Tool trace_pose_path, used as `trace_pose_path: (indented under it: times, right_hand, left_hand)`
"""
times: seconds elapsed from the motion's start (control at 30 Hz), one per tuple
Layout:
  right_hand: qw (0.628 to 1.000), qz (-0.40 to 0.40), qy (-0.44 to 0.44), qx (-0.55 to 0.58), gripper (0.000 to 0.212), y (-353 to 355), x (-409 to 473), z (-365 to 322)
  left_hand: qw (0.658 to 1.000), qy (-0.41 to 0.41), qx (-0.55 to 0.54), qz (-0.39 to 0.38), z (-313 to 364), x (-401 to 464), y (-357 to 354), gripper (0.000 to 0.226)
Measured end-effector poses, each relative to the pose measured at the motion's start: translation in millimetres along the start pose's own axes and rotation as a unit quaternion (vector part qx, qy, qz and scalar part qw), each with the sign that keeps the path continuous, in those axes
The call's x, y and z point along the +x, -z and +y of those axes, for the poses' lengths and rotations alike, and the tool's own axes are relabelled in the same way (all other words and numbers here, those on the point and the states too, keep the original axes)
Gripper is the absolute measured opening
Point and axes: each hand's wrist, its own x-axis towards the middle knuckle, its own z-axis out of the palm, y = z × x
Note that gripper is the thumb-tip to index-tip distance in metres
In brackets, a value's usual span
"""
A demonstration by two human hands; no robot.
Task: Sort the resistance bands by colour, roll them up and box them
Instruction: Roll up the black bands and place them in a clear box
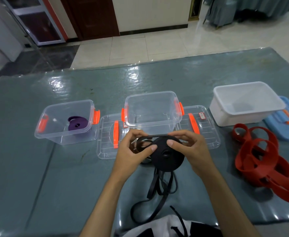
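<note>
A flat, round black band roll (166,155) is pinched by left hand (135,152) and right hand (189,147); loose red bands (260,156) lie beside.

Two bare arms reach out, with no sleeves. The left hand (135,151) and right hand (189,147) wear no gloves, rings or watch. The clothes (160,228) below are white and black.

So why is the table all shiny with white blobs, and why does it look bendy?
Head view: the white blobs are room light glaring off the glossy table cover, strongest at its far edge. The wide-angle lens bows that edge and the floor tiles. The hands and the black band roll look reasonably sharp; the far corners look softer.
</note>
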Motion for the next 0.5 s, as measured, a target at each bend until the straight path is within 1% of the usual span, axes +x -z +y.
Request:
trace_pose_path:
  times: [0.07,0.13,0.27,0.33,0.4,0.5]
  right_hand:
    - [1.0,0.014,-0.002,0.01,0.022,-2.0,0.0,1.4]
    - [0.999,0.03,-0.009,0.028,0.021,-4.0,-0.5,2.8]
    - [0.998,0.051,-0.009,0.038,0.021,-6.8,-1.5,11.3]
    - [0.996,0.075,-0.012,0.048,0.021,-8.7,-1.0,15.4]
    - [0.993,0.102,-0.012,0.054,0.02,-10.6,0.9,19.7]
    - [0.987,0.144,-0.028,0.071,0.019,-12.8,6.4,25.4]
  left_hand:
    - [1.0,-0.008,-0.012,0.022,-2.1,-1.4,-2.5,0.037]
    - [0.998,0.002,-0.046,0.038,-5.5,-3.8,-3.2,0.037]
    - [0.995,0.029,-0.066,0.065,-18.7,-8.3,-6.9,0.025]
    - [0.993,0.058,-0.076,0.069,-26.2,-10.1,-7.4,0.021]
    - [0.99,0.094,-0.089,0.054,-29.7,-11.3,-7.2,0.024]
    - [0.977,0.162,-0.136,0.033,-29.8,-6.9,-6.2,0.037]
